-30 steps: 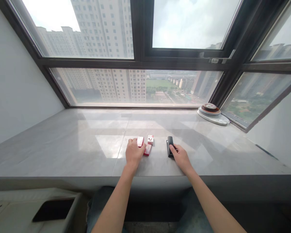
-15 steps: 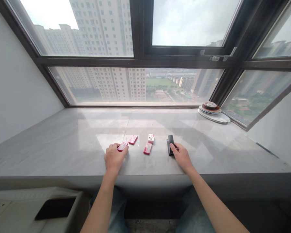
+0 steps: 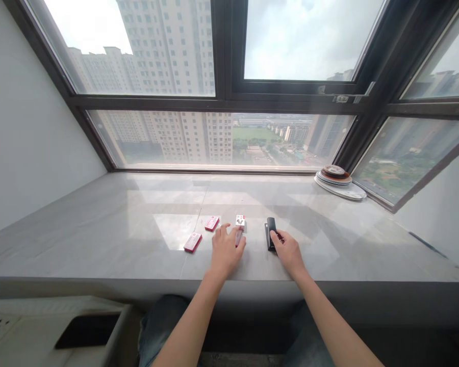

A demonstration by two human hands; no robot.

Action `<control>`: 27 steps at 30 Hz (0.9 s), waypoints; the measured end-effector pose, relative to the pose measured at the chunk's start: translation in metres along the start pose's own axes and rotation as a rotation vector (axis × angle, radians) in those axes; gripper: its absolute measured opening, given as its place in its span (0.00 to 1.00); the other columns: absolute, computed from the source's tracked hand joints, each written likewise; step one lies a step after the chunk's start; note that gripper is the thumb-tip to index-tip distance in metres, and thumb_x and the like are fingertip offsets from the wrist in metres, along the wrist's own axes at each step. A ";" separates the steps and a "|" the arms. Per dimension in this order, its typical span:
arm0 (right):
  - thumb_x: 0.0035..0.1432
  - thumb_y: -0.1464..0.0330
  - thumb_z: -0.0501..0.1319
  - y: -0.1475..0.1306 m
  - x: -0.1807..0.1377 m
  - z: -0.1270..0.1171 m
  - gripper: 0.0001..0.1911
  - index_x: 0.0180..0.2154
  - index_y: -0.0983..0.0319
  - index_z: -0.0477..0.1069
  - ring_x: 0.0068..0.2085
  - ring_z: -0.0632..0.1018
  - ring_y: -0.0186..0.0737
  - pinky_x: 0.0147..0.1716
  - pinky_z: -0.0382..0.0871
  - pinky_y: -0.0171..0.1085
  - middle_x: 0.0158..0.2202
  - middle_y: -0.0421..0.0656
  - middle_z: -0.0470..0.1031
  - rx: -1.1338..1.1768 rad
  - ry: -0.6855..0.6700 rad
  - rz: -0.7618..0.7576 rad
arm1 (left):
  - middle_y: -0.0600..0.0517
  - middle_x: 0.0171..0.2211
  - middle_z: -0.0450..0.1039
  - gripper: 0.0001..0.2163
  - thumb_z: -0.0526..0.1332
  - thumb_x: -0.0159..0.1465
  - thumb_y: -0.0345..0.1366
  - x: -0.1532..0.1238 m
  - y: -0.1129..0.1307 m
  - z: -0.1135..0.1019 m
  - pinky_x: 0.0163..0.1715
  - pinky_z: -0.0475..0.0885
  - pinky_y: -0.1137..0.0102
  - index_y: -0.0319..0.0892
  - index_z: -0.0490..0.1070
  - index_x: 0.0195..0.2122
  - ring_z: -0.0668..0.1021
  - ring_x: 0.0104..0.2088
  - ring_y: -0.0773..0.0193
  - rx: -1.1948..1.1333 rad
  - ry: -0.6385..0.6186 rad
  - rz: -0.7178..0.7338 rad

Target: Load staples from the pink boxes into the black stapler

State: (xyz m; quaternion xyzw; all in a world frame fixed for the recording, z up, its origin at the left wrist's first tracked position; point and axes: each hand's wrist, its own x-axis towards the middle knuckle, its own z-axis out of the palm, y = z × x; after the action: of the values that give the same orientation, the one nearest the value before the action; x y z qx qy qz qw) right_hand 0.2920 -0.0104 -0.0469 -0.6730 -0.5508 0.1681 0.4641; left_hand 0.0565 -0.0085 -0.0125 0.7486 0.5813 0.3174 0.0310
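Note:
My left hand (image 3: 226,251) is over a small red-and-white box (image 3: 238,236), partly hiding it. Its fingers are spread, with the box showing between forefinger and thumb; whether they touch it I cannot tell. Just behind stands another small box (image 3: 240,220), white with a dark picture on top. To the left lie two flat pinkish-red boxes, the nearer one (image 3: 193,243) and the farther one (image 3: 211,223). My right hand (image 3: 287,250) is closed around the right side of a black stapler (image 3: 271,235), thumb on top, which rests on the sill.
A stack of plates (image 3: 338,182) stands in the far right corner of the grey sill (image 3: 99,229), by the window frame. A thin dark strip (image 3: 427,243) lies along the right wall. Below left is a pale plastic container (image 3: 30,331) with a dark opening.
My left hand has let go of the leftmost box and moved right to the box near the middle. My right hand stays on the stapler. The view has shifted slightly.

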 end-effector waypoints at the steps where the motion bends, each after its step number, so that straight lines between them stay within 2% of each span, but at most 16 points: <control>1: 0.64 0.46 0.55 -0.001 0.000 -0.001 0.30 0.47 0.62 0.80 0.36 0.78 0.47 0.39 0.69 0.40 0.39 0.49 0.82 0.003 -0.001 0.002 | 0.44 0.63 0.62 0.22 0.59 0.69 0.45 0.003 -0.001 0.004 0.58 0.65 0.51 0.54 0.66 0.64 0.66 0.62 0.45 0.001 0.002 -0.005; 4: 0.63 0.46 0.56 -0.004 -0.001 -0.002 0.29 0.48 0.62 0.80 0.35 0.77 0.46 0.37 0.69 0.40 0.38 0.49 0.81 0.008 -0.008 0.000 | 0.42 0.65 0.60 0.30 0.63 0.67 0.45 0.003 -0.009 0.009 0.60 0.63 0.50 0.50 0.59 0.68 0.64 0.64 0.44 -0.002 0.033 -0.026; 7: 0.59 0.47 0.61 -0.007 -0.001 -0.002 0.29 0.52 0.61 0.78 0.34 0.77 0.45 0.37 0.69 0.40 0.39 0.47 0.80 -0.028 -0.014 -0.026 | 0.42 0.61 0.64 0.22 0.63 0.66 0.47 -0.007 -0.021 0.003 0.60 0.64 0.50 0.47 0.68 0.59 0.66 0.62 0.44 -0.021 0.009 -0.029; 10: 0.58 0.52 0.64 -0.011 -0.002 -0.002 0.30 0.57 0.60 0.74 0.37 0.76 0.45 0.40 0.71 0.41 0.43 0.47 0.78 -0.049 -0.016 -0.090 | 0.47 0.60 0.67 0.16 0.64 0.65 0.47 -0.017 -0.028 -0.009 0.62 0.63 0.50 0.51 0.73 0.52 0.68 0.61 0.47 -0.080 -0.121 0.096; 13: 0.60 0.57 0.61 -0.016 -0.004 -0.004 0.28 0.60 0.57 0.72 0.39 0.76 0.44 0.43 0.71 0.42 0.46 0.46 0.77 -0.020 -0.079 -0.181 | 0.50 0.65 0.63 0.23 0.67 0.62 0.51 -0.018 -0.028 -0.020 0.65 0.61 0.50 0.56 0.71 0.58 0.66 0.64 0.47 -0.143 -0.231 0.226; 17: 0.61 0.64 0.59 -0.026 -0.005 -0.005 0.22 0.56 0.54 0.76 0.48 0.76 0.46 0.52 0.70 0.44 0.48 0.44 0.78 0.026 -0.189 -0.321 | 0.50 0.71 0.56 0.34 0.68 0.60 0.56 -0.013 -0.025 -0.025 0.69 0.55 0.48 0.60 0.63 0.67 0.60 0.70 0.46 -0.161 -0.300 0.306; 21: 0.61 0.66 0.59 -0.033 0.001 -0.001 0.23 0.57 0.52 0.76 0.54 0.75 0.49 0.58 0.67 0.48 0.52 0.43 0.78 0.052 -0.263 -0.356 | 0.53 0.73 0.54 0.34 0.67 0.61 0.57 -0.011 -0.023 -0.023 0.71 0.49 0.46 0.62 0.63 0.67 0.57 0.72 0.47 -0.147 -0.336 0.328; 27: 0.63 0.67 0.56 -0.040 0.011 0.009 0.23 0.58 0.53 0.75 0.57 0.74 0.47 0.61 0.64 0.48 0.56 0.43 0.77 0.111 -0.337 -0.384 | 0.52 0.71 0.58 0.32 0.66 0.62 0.57 -0.010 -0.024 -0.016 0.71 0.48 0.47 0.60 0.65 0.66 0.59 0.71 0.49 -0.137 -0.314 0.306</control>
State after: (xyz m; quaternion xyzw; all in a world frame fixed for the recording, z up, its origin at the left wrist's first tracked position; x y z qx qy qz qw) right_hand 0.2653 0.0020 -0.0162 -0.4920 -0.7280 0.2167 0.4255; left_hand 0.0268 -0.0146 -0.0135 0.8644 0.4260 0.2367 0.1234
